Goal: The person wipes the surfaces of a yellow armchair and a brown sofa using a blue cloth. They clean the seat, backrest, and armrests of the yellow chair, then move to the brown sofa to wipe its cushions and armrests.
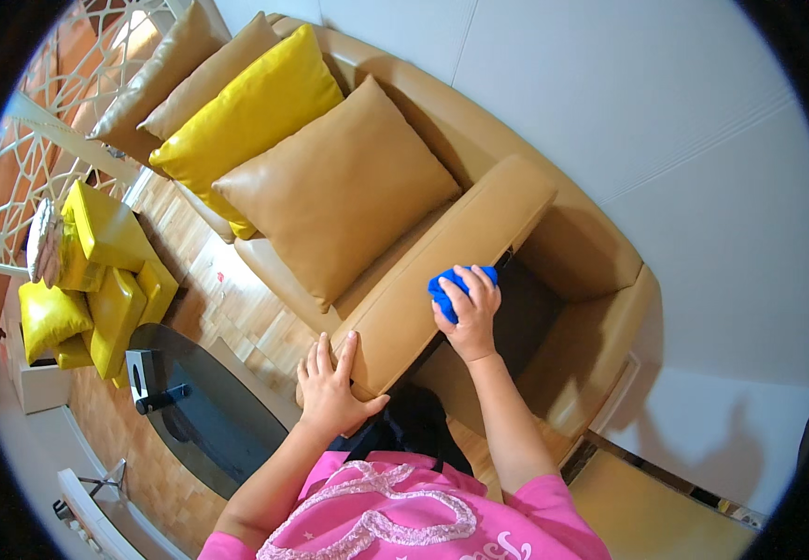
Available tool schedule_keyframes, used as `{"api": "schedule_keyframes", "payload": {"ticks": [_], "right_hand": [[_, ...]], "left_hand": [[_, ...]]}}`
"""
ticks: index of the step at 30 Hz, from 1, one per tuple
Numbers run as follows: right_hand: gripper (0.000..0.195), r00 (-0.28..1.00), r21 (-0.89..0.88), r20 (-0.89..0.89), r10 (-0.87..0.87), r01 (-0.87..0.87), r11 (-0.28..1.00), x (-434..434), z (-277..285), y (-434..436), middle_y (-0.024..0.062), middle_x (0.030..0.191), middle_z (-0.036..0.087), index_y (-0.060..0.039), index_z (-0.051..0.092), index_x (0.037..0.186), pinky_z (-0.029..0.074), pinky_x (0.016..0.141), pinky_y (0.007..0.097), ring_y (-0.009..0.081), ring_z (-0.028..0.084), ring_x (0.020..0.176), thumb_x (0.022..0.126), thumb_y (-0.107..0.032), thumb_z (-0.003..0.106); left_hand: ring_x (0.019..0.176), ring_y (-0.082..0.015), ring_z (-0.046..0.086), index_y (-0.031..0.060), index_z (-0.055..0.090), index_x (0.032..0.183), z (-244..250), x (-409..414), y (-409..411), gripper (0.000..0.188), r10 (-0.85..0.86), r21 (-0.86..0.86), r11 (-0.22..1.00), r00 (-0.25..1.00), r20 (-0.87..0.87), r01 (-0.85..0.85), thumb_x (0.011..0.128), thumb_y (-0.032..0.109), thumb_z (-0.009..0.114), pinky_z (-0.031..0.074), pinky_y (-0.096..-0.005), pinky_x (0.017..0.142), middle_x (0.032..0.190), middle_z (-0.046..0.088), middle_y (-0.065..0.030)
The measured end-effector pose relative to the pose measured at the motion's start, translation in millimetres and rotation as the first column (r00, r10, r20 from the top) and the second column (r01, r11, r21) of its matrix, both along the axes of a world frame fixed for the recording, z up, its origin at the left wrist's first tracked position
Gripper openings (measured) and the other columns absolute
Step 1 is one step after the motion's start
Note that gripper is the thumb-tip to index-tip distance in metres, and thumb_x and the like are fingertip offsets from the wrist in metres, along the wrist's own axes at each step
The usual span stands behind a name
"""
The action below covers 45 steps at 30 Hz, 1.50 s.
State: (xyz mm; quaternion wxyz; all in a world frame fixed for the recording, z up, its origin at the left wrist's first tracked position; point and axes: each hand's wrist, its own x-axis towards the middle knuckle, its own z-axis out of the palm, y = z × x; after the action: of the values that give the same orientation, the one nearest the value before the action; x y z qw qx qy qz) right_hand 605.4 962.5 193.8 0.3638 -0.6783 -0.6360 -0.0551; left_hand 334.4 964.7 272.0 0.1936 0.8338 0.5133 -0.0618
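Before me stands a tan leather sofa [586, 259] with a long padded armrest [439, 259]. My left hand [327, 381] rests on the armrest's near end, fingers spread and thumb at its edge. A bunched blue cloth [446, 288] is gripped in my right hand [473, 315], at the armrest's right edge. Just right of that hand lies a dark recess [534, 297] between the armrest and the sofa's outer side. Left of the armrest, a large tan cushion [348, 182] leans on the seat.
Beyond it are a yellow cushion [257, 119] and more tan cushions [215, 80]. A dark oval table [215, 413] at left bears a tissue box [142, 371] and a black cylindrical object [163, 399]. Yellow seating [114, 308] stands farther left. A pale wall [691, 245] rises at right.
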Motion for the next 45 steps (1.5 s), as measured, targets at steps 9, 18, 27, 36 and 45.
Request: {"api": "schedule_keyframes", "payload": {"ticks": [9, 18, 27, 36, 45], "right_hand": [[0.04, 0.975, -0.184, -0.149, 0.163, -0.189, 0.964, -104.0, 28.1, -43.0, 0.0083, 0.137, 0.057, -0.0198, 0.066, 0.124, 0.03, 0.107, 0.0609, 0.0345, 0.046, 0.132, 0.087, -0.035, 0.07], [0.047, 0.992, -0.045, 0.023, 0.12, -0.119, 0.992, 2.6, 0.5, -14.3, 0.009, 0.141, 0.055, -0.0241, 0.062, 0.131, 0.032, 0.106, 0.0574, 0.0366, 0.046, 0.132, 0.087, -0.036, 0.072], [0.041, 0.998, -0.111, 0.031, -0.061, 0.064, 0.992, 13.2, 9.7, 21.6, 0.0104, 0.138, 0.055, -0.0182, 0.064, 0.127, 0.031, 0.107, 0.0608, 0.0382, 0.045, 0.131, 0.089, -0.03, 0.071], [0.056, 0.877, -0.334, -0.022, 0.481, -0.46, 0.823, -67.4, 33.4, -35.6, 0.0052, 0.143, 0.054, -0.0215, 0.059, 0.136, 0.029, 0.109, 0.0611, 0.0301, 0.044, 0.137, 0.083, -0.037, 0.071], [0.042, 0.977, -0.186, 0.202, 0.065, -0.026, 0.982, 45.8, 25.3, 58.9, 0.0054, 0.133, 0.059, -0.0187, 0.067, 0.118, 0.033, 0.106, 0.058, 0.032, 0.048, 0.13, 0.078, -0.025, 0.077]], "left_hand": [[0.144, -0.0486, 0.029, -0.0007, 0.027, 0.155, -17.8, 32.0, -0.1, 0.126, 0.068, 0.099, 0.992, 0.994, 0.089, -0.076, 0.059, 0.056, 0.085, 0.023, -0.0643, 0.115, 0.154, 0.031, -0.0305], [0.143, -0.0427, 0.032, 0.0025, 0.025, 0.157, -1.3, 41.5, -4.8, 0.137, 0.104, 0.051, 0.993, 0.992, 0.076, -0.108, 0.05, 0.058, 0.09, 0.023, -0.0582, 0.117, 0.153, 0.035, -0.0264], [0.147, -0.0435, 0.028, -0.0013, 0.025, 0.156, 4.4, 44.0, -2.3, 0.136, 0.141, 0.007, 0.99, 0.989, 0.053, -0.141, 0.052, 0.057, 0.09, 0.02, -0.0607, 0.119, 0.155, 0.034, -0.0263], [0.148, -0.0406, 0.029, -0.0049, 0.029, 0.153, -14.9, 33.2, -17.6, 0.131, 0.145, 0.058, 0.986, 0.978, 0.15, -0.155, 0.054, 0.059, 0.089, 0.019, -0.0572, 0.121, 0.157, 0.033, -0.0243], [0.147, -0.0382, 0.03, -0.0024, 0.03, 0.153, -2.2, 36.9, -19.0, 0.132, 0.158, 0.006, 0.987, 0.962, 0.221, -0.163, 0.055, 0.064, 0.087, 0.02, -0.0546, 0.121, 0.156, 0.035, -0.0231]]}}
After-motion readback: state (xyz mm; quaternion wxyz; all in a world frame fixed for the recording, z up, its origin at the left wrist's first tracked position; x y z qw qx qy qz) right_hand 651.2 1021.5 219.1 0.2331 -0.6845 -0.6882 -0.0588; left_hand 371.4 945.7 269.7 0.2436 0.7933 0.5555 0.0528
